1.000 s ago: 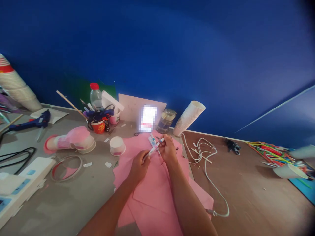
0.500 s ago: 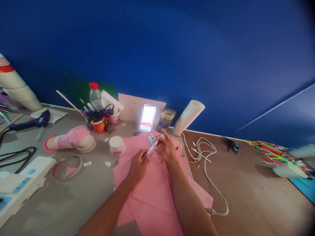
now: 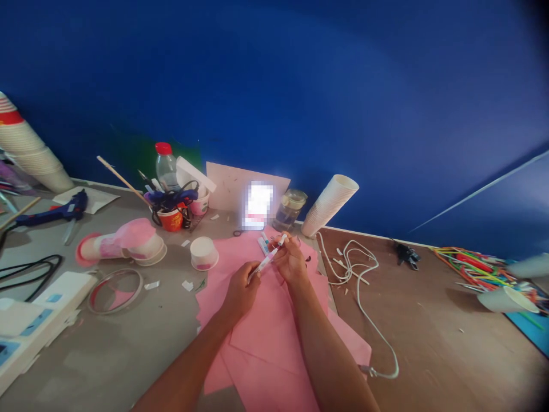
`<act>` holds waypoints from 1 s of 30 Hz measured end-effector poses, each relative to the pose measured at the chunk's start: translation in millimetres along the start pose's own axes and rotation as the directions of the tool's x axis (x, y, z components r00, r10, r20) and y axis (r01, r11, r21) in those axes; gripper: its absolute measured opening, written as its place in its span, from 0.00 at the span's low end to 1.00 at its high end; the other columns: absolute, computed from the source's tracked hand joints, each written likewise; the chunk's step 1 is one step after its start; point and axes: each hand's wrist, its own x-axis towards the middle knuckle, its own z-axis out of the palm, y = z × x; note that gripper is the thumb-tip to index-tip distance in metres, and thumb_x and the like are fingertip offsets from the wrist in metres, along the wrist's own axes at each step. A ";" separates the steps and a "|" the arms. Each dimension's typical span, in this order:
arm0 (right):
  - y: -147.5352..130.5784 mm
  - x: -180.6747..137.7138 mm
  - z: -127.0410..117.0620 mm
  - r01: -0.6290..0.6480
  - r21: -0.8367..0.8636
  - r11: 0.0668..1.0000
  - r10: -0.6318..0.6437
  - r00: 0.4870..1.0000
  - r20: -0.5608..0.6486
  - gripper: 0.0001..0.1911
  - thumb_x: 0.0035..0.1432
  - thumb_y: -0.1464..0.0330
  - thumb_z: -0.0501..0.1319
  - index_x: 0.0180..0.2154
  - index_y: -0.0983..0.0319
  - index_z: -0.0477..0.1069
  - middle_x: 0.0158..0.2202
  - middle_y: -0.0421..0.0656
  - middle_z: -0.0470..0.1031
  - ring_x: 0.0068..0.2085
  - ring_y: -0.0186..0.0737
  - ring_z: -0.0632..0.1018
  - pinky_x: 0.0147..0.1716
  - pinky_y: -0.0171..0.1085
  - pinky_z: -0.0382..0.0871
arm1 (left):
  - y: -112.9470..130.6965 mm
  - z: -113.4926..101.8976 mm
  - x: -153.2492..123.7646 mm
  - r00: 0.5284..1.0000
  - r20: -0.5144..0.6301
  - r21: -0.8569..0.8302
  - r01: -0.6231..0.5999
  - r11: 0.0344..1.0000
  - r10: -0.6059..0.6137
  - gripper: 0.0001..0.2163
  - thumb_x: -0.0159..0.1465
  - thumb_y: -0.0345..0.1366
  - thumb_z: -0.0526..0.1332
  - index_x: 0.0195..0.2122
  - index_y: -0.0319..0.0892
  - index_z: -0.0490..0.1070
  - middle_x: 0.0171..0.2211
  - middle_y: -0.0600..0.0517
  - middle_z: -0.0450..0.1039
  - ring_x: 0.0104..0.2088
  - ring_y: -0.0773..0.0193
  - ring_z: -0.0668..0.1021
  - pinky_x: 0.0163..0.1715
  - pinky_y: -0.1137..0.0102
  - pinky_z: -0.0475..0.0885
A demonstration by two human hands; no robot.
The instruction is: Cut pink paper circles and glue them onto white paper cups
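Observation:
My left hand [image 3: 241, 290] is closed around the lower end of a slim white pen-like tube [image 3: 267, 260], which slants up to the right. My right hand [image 3: 293, 262] is at the tube's far end, with fingers curled. Between its fingertips is a small white cap-like piece [image 3: 282, 240]. Whether that piece touches the tube is hard to make out. Pink paper sheets [image 3: 270, 329] lie overlapping under both hands. Just behind the fingers, a small white and blue item [image 3: 263, 245] rests on the paper.
A lit, blurred screen [image 3: 258, 205] leans at the back beside a glass jar [image 3: 290, 209] and stacked paper cups [image 3: 328, 205]. To the left are a paper cup [image 3: 204, 253], a pink-covered cup construction [image 3: 124, 243] and a power strip [image 3: 47, 317]. A white cable [image 3: 360, 297] lies right.
My right hand's fingers have curled lower, and the small cap-like piece has tilted, its blue end no longer facing me. My left hand stays nearly still with the tube.

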 end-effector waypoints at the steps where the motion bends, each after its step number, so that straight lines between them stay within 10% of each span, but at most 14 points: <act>1: -0.2 -0.1 0.1 -0.004 -0.005 1.000 0.004 1.000 0.001 0.06 0.52 0.69 0.63 0.34 0.57 0.68 0.28 0.34 0.73 0.31 0.33 0.75 0.38 0.37 0.68 | 0.2 -0.1 0.1 1.000 -0.002 0.005 -0.004 1.000 0.004 0.10 0.60 0.34 0.53 0.41 0.41 0.69 0.28 0.53 0.69 0.28 0.66 0.72 0.31 0.72 0.67; 30: 5.2 -7.8 10.2 0.082 -0.264 0.961 -0.065 0.995 0.072 0.10 0.49 0.66 0.65 0.35 0.58 0.66 0.27 0.37 0.76 0.30 0.34 0.75 0.40 0.39 0.67 | -1.1 -0.8 1.1 0.999 -0.007 -0.056 0.040 0.998 -0.041 0.11 0.61 0.37 0.52 0.41 0.40 0.68 0.26 0.55 0.67 0.25 0.68 0.71 0.27 0.72 0.67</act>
